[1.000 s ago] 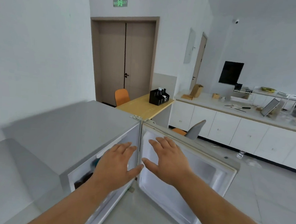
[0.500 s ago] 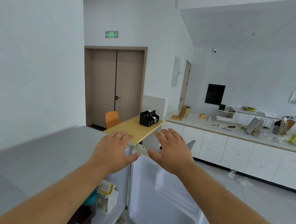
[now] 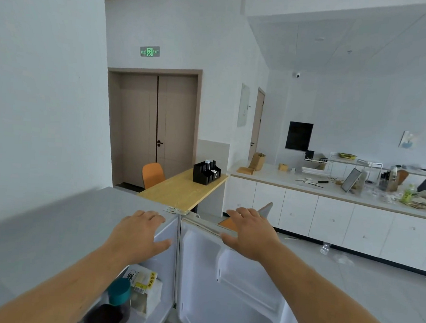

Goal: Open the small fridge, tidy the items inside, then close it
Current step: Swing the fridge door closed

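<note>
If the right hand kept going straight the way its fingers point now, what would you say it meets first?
The right hand lies open over the top edge of the fridge door, fingers pointing forward and slightly left. Straight on, it would probably meet the grey chair back just past the door first, though depth is hard to judge.

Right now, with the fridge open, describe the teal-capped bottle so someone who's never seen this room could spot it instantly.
Find the small grey fridge against the left wall, its door swung open to the right. Look into the open compartment, low down beneath the left hand. The bottle stands at the front, just left of a white food package with a yellow label. It is the only dark item there and has a round teal cap.
</note>
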Demonstrator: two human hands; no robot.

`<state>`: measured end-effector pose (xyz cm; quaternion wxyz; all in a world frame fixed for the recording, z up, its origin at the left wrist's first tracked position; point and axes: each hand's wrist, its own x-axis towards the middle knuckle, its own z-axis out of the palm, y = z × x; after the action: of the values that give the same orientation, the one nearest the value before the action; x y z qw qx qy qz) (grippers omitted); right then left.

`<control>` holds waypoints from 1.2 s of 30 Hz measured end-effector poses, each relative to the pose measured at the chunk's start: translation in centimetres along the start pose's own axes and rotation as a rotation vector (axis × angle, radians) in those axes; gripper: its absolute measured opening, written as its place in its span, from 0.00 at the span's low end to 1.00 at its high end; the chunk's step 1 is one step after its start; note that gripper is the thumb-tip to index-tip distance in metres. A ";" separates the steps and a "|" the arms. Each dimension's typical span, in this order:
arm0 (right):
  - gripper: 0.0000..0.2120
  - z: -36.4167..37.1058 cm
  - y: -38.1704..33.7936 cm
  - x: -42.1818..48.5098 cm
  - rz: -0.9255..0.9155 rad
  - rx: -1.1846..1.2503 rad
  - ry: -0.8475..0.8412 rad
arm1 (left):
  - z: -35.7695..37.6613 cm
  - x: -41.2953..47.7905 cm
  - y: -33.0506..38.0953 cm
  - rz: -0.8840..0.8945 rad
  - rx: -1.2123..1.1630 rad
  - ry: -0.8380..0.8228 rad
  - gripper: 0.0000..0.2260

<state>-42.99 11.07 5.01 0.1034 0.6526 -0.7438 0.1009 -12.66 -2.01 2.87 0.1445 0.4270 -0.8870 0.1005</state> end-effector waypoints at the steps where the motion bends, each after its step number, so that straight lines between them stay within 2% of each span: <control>1: 0.38 0.5 0.3 -0.1 0.004 -0.003 -0.019 | 0.4 -0.1 -0.4 -0.009 -0.005 -0.011 0.39; 8: 0.36 3.6 2.5 -0.6 0.083 0.025 -0.129 | 3.4 -0.6 -3.8 -0.080 -0.010 -0.084 0.39; 13: 0.33 5.8 4.3 -1.2 0.152 0.026 -0.220 | 5.3 -0.8 -5.0 -0.117 -0.130 -0.080 0.34; 20: 0.28 8.1 5.3 -1.2 0.135 -0.011 -0.112 | 6.9 -0.4 -6.0 -0.140 -0.215 0.005 0.19; 31: 0.26 7.4 4.3 -2.0 0.134 0.008 -0.052 | 6.4 -0.6 -5.6 -0.154 -0.238 0.032 0.15; 36: 0.19 6.9 3.5 -3.1 0.069 0.058 0.001 | 6.4 -0.6 -5.5 -0.152 -0.224 0.046 0.14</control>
<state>-46.17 12.50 -2.57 0.0815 0.6292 -0.7626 0.1263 -9.05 -6.86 -3.07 0.2188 0.4719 -0.8541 -0.0007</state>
